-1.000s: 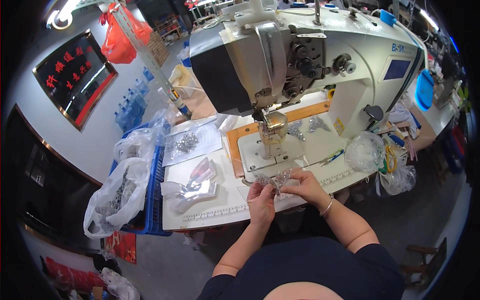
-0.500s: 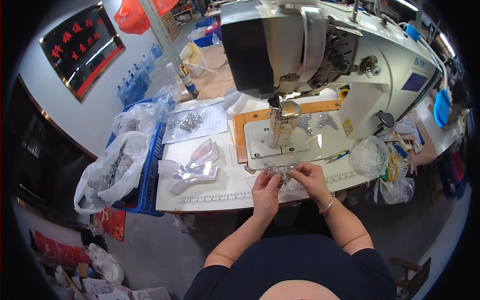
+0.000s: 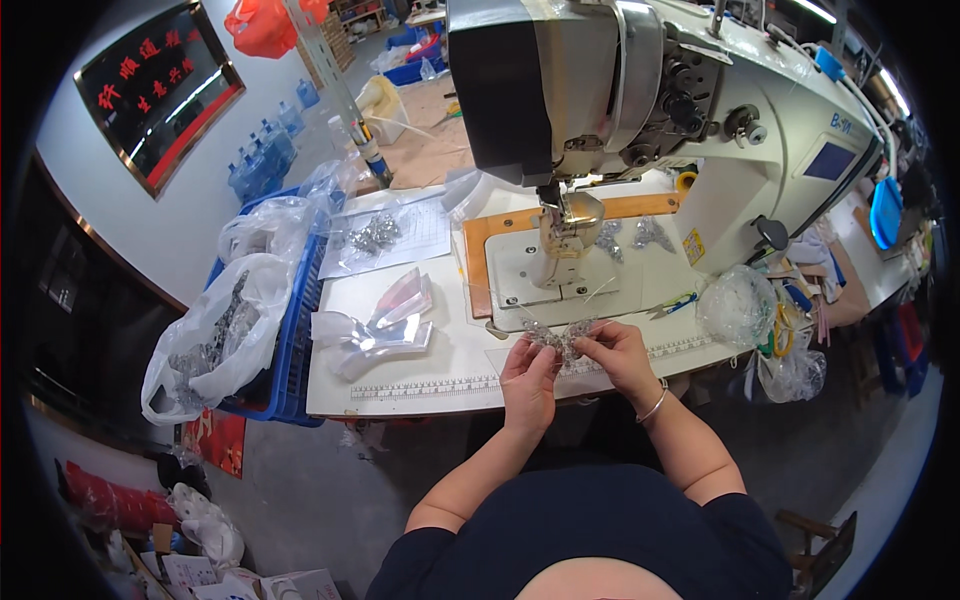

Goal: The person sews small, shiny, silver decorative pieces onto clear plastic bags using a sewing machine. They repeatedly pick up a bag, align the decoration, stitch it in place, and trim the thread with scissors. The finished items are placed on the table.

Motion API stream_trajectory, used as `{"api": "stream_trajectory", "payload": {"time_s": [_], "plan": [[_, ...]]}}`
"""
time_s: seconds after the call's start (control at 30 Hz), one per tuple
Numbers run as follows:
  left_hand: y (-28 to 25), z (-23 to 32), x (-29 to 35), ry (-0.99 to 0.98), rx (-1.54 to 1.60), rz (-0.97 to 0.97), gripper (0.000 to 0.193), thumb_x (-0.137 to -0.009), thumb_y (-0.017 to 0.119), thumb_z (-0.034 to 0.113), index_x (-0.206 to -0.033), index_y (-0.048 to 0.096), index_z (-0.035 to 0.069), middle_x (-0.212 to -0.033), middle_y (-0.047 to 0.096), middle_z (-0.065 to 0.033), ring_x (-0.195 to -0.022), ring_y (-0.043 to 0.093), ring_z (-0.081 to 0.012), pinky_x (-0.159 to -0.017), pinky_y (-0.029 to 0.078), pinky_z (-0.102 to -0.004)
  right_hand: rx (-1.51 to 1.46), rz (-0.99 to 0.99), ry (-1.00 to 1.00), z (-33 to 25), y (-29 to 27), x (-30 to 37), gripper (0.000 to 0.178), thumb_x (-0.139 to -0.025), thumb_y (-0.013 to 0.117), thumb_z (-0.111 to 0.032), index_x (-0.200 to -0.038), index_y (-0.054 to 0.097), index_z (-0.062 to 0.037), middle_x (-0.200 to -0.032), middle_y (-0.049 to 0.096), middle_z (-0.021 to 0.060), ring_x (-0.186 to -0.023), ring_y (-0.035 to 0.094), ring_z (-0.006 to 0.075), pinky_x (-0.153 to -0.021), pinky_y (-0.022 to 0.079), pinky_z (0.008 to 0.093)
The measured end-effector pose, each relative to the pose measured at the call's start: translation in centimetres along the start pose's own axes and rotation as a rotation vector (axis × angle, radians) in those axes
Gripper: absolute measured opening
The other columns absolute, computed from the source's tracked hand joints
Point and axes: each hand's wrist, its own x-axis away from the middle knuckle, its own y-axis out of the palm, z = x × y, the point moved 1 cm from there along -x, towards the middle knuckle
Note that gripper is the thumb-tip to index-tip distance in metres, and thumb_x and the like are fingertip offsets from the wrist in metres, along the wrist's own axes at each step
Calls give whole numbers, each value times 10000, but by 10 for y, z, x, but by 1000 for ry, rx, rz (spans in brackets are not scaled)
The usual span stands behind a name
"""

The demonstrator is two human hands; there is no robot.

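Near the front edge of the white table, my left hand [image 3: 530, 378] and my right hand [image 3: 617, 360] pinch a silver, glittery butterfly-shaped ornament [image 3: 563, 343] from its two sides. Thin clear strands or film edges stand out from it, too fine to make out. Just beyond my hands rises the post [image 3: 560, 262] of a sewing machine [image 3: 590, 90]. Two similar silver ornaments [image 3: 653, 234] rest on the table behind the post. To the left, more silver pieces [image 3: 376, 233] lie heaped on a gridded sheet [image 3: 425, 230]. Clear plastic cut pieces [image 3: 380, 340] lie closer to me.
A blue basket [image 3: 305, 345] with white plastic bags [image 3: 265, 300] stands against the table's left side. Thread snips [image 3: 676, 303] lie right of my hands, beside a crumpled clear bag [image 3: 737, 305]. A printed ruler strip [image 3: 425, 388] runs along the front edge.
The ornament between my fingers has turned slightly, and its two wings show more plainly. Both hands keep their pinch and have barely moved. The whole view has shifted a little.
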Motion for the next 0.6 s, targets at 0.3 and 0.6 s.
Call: {"api": "stream_trajectory", "payload": {"time_s": [0.3, 0.6], "plan": [[0, 0, 3, -1, -25, -38, 351, -876, 544, -31, -1218, 495, 29, -1034, 603, -52, -939, 590, -153, -850, 483, -319, -31, -88, 45, -7, -6, -2, 101, -800, 693, -54, -829, 644, 29, -749, 645, 50, -697, 602, 107, -658, 472, 226], [5, 2, 6, 56, -103, -14, 395, -868, 553, -45, -1252, 468, -10, -1012, 600, -70, -889, 594, -146, -825, 494, -302, -32, -54, 36, -2, -5, -1, 107, -799, 693, -50, -838, 644, 36, -731, 643, 55, -675, 601, 107, -639, 476, 229]]}}
